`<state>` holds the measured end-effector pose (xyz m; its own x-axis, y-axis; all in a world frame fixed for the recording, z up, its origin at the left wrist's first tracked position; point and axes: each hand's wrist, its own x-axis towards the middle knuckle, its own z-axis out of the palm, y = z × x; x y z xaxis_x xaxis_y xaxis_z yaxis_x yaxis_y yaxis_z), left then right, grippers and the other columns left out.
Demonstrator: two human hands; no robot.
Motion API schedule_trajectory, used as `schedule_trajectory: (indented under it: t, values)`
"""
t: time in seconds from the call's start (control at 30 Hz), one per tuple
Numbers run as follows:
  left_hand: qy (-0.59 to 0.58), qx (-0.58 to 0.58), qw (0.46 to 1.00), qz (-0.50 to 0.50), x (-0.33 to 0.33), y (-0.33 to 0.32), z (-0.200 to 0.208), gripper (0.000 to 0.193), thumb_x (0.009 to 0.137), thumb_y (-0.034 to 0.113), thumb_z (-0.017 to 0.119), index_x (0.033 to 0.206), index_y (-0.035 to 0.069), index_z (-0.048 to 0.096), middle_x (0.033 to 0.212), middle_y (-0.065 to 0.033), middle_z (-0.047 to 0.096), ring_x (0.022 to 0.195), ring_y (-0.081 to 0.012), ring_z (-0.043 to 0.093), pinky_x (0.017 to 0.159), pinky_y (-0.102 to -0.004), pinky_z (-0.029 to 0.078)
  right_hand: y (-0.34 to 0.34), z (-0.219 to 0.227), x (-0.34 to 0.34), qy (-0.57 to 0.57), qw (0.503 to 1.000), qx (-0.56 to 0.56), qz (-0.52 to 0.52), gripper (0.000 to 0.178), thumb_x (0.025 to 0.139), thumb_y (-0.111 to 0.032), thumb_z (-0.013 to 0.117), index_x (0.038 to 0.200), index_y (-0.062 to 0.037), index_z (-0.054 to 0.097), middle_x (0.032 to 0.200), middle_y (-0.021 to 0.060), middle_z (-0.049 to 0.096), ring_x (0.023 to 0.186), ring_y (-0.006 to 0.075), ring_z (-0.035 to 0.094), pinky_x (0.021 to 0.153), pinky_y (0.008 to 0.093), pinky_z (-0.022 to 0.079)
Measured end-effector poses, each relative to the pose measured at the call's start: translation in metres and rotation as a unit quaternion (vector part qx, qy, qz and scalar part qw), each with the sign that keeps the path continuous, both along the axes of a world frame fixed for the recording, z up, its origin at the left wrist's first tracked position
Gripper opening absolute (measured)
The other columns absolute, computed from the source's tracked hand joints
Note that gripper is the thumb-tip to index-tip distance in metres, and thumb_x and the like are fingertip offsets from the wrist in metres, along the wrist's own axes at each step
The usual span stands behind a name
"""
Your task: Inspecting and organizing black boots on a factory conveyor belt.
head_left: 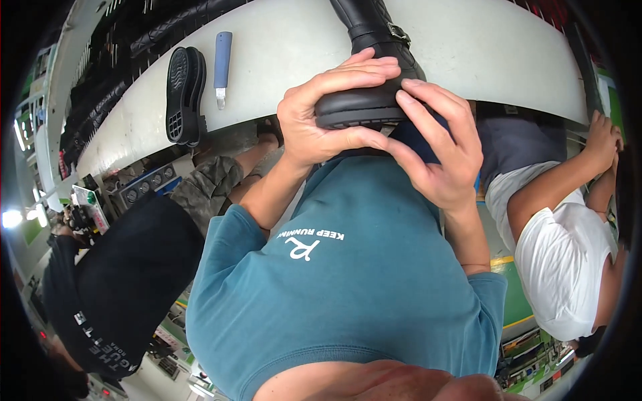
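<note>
A black leather boot (354, 101) lies at the near edge of the white table, its toe toward me and its strapped shaft pointing away. My left hand (309, 110) wraps round the toe, fingers laid over the upper and thumb along the sole's edge. From the other side my right hand (447, 137) presses its fingertips on the boot's upper. Its thumb reaches under the toe, close to the left thumb. A metal buckle (398, 32) shows on the strap. Most of the treaded sole is turned out of sight.
Left on the white table (287, 40) are a pair of black shoe soles (182, 93) and a blue-handled knife (223, 61) with a short blade. Dark boots (177, 30) line the far left. A person in black (134, 274) is at my left, another in white (558, 260) at my right.
</note>
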<state>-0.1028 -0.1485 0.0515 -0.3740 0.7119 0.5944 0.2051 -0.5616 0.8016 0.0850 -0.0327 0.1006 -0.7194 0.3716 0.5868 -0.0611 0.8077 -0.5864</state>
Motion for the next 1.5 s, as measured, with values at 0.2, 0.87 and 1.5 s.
schedule_trajectory:
  t: [0.2, 0.87, 1.5]
  values:
    - [0.084, -0.015, 0.996, 0.032, 0.000, 0.007, 0.007, 0.089, 0.074, 0.044, 0.101, 0.132, -0.014, 0.067, 0.125, -0.0371, 0.077, 0.129, -0.0496, 0.073, 0.119, -0.0651, 0.051, -0.007, -0.019, -0.012, 0.093, 0.994, 0.033, -0.049, 0.048, 0.075, -0.008, 0.098, 0.120, -0.0028, 0.081, 0.119, 0.0098, 0.078, 0.106, 0.0325, 0.075, 0.091, 0.0429, 0.066]
    - [-0.025, -0.136, 0.989, 0.049, -0.025, -0.044, -0.044, 0.048, 0.081, 0.000, 0.096, 0.126, -0.004, 0.080, 0.131, -0.0223, 0.081, 0.132, -0.0382, 0.074, 0.116, -0.0485, 0.059, 0.035, -0.038, -0.038, -0.022, 0.996, 0.000, 0.088, 0.039, 0.075, -0.014, 0.098, 0.108, -0.0026, 0.081, 0.120, 0.0106, 0.082, 0.118, 0.0334, 0.079, 0.106, 0.0476, 0.065]
    - [0.033, -0.112, 0.989, 0.085, -0.013, -0.014, -0.043, 0.042, 0.077, 0.002, 0.100, 0.115, -0.003, 0.082, 0.126, -0.0245, 0.082, 0.130, -0.0418, 0.074, 0.113, -0.0499, 0.060, 0.084, -0.013, -0.059, -0.152, 0.962, -0.126, 0.189, 0.041, 0.071, -0.002, 0.099, 0.106, 0.0008, 0.077, 0.117, 0.0139, 0.083, 0.111, 0.0287, 0.080, 0.104, 0.0410, 0.063]
